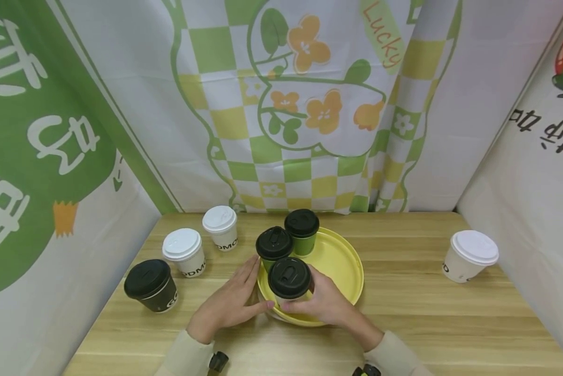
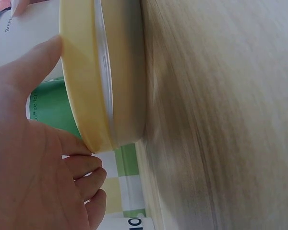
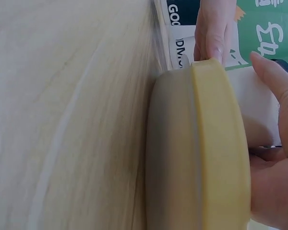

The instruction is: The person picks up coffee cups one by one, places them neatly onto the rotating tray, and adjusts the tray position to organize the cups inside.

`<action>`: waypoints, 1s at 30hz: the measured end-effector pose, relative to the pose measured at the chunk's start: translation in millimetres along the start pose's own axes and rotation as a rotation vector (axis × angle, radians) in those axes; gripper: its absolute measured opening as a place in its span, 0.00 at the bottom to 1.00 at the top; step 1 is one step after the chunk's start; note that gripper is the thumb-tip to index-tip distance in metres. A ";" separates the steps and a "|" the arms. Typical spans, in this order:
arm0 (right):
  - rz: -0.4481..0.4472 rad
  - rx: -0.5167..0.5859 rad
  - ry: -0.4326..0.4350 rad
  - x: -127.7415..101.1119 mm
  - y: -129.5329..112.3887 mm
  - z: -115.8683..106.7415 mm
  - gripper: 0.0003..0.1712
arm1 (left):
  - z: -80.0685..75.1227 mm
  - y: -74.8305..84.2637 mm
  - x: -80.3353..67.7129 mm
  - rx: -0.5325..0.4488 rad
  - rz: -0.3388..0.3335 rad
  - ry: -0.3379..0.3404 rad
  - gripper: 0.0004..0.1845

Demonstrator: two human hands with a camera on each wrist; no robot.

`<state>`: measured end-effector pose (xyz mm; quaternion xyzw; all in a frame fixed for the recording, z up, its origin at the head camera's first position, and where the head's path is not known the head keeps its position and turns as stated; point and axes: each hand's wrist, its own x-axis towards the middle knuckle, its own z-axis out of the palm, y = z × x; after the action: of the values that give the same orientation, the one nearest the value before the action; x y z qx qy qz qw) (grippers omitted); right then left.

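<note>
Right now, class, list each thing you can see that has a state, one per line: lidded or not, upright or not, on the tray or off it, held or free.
White cup with black lid: upright, lidded, on the tray, right hand curled round it.
Two green cups: upright, black-lidded, on the tray, free.
Yellow tray: flat on the table; left hand rests open against its rim.
Black cup: lidded, off the tray.
Three white-lidded cups: off the tray, free.

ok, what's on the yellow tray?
Three black-lidded cups on the tray: two green cups behind, a white cup in front between both hands. Cup contents hidden by lids.
</note>
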<state>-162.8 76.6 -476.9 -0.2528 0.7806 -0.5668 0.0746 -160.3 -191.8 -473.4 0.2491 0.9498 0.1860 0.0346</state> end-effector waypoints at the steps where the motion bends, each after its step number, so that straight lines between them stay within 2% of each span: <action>1: 0.006 -0.016 0.004 -1.0 -0.1 -1.1 0.49 | 0.0 0.2 0.2 -0.001 0.000 -0.001 0.58; 8: 0.050 -0.117 0.020 -15.6 -5.2 -20.2 0.55 | 0.4 0.9 1.8 0.002 0.003 -0.005 0.58; 12: 0.134 -0.154 0.074 -31.3 -10.0 -41.7 0.58 | -0.3 1.8 1.7 0.007 -0.002 -0.008 0.57; 15: 0.181 -0.183 0.126 -46.5 -10.4 -61.2 0.58 | -1.1 2.2 1.0 0.005 -0.005 -0.009 0.56; 22: 0.209 -0.314 0.232 -90.4 -1.3 -106.3 0.58 | -1.2 1.9 0.1 0.008 -0.004 -0.020 0.54; 30: 0.308 -0.417 0.290 -136.8 13.3 -151.3 0.57 | -4.2 0.2 -1.1 0.008 0.007 -0.013 0.49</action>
<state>-110.1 273.3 -460.0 -0.0576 0.9118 -0.4066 -0.0063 -159.9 -193.6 -469.4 0.2540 0.9494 0.1808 0.0389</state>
